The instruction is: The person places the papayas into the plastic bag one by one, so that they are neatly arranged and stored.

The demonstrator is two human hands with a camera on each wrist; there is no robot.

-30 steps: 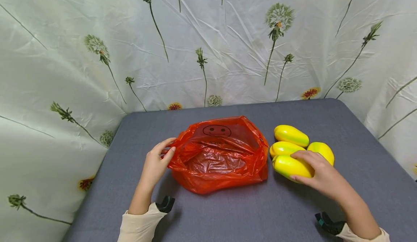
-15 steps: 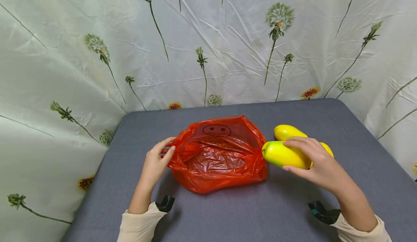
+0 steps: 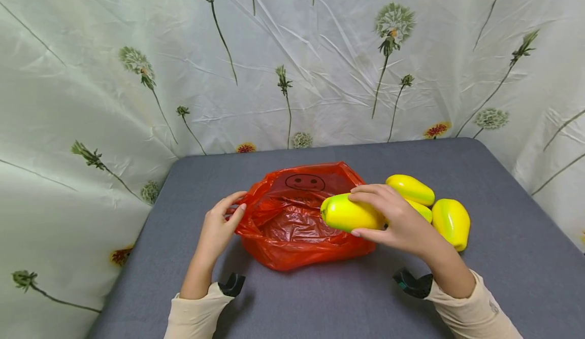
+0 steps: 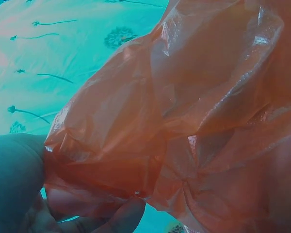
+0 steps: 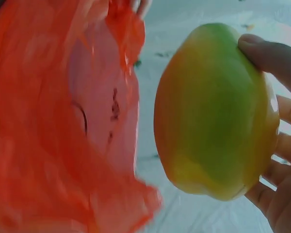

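Observation:
A red plastic bag [image 3: 292, 252] with a printed smiling face lies with its mouth spread wide. My left hand [image 3: 221, 227] pinches the bag's left rim between thumb and fingers; the left wrist view shows the thin film [image 4: 111, 141] between them. Above the right part of the bag's mouth, a yellow-green papaya [image 3: 349, 213] is gripped in my right hand [image 3: 397, 219], thumb on the near side and fingers over the far side. In the right wrist view the papaya [image 5: 213, 116] hangs beside the bag [image 5: 39, 121], apart from it.
Three more papayas lie right of the bag: one at the back [image 3: 410, 189], a partly hidden one [image 3: 421, 210] behind my right hand, and one farther right [image 3: 451, 225]. The grey table [image 3: 320, 303] ends at a flower-printed curtain [image 3: 320, 75].
My right hand has lifted the nearest papaya from the group and carried it left over the bag's mouth. The left hand and the bag have stayed in place.

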